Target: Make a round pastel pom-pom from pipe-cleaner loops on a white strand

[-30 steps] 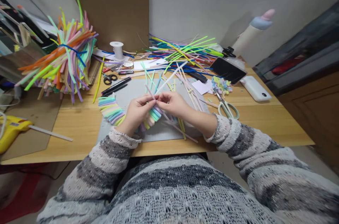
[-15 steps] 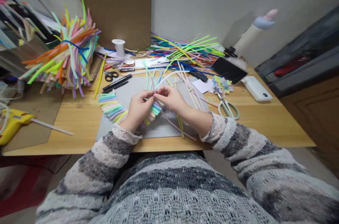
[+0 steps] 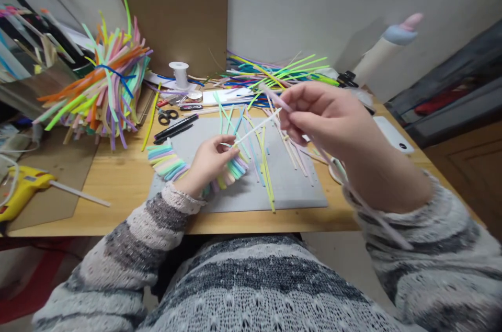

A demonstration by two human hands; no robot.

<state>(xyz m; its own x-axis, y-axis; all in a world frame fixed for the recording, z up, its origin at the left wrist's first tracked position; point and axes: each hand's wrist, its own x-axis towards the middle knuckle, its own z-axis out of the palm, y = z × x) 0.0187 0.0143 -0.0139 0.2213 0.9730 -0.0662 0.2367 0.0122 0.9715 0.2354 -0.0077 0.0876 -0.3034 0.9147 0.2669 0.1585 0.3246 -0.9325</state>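
Observation:
My left hand (image 3: 212,162) is closed over the middle of a curved fringe of short pastel pipe cleaners (image 3: 167,161) and pinches a white pipe cleaner (image 3: 257,127), whose free end points up to the right. Raised above the mat, my right hand (image 3: 333,125) grips a long lilac pipe cleaner (image 3: 378,219) between thumb and fingers; its tail trails down past the wrist. Beneath both hands lies a grey cutting mat (image 3: 235,201). Loose yellow pipe cleaners (image 3: 266,175) rest on it.
Black pens (image 3: 176,129), small black scissors (image 3: 168,116) and a white spool (image 3: 179,75) lie behind the mat. At left are a yellow glue gun (image 3: 25,188) and a bundle of colourful pipe cleaners (image 3: 105,91). A white device (image 3: 392,133) sits at right.
My right hand has come away from the left, moving up and right towards the camera with the lilac pipe cleaner. My left hand stays at the fringe.

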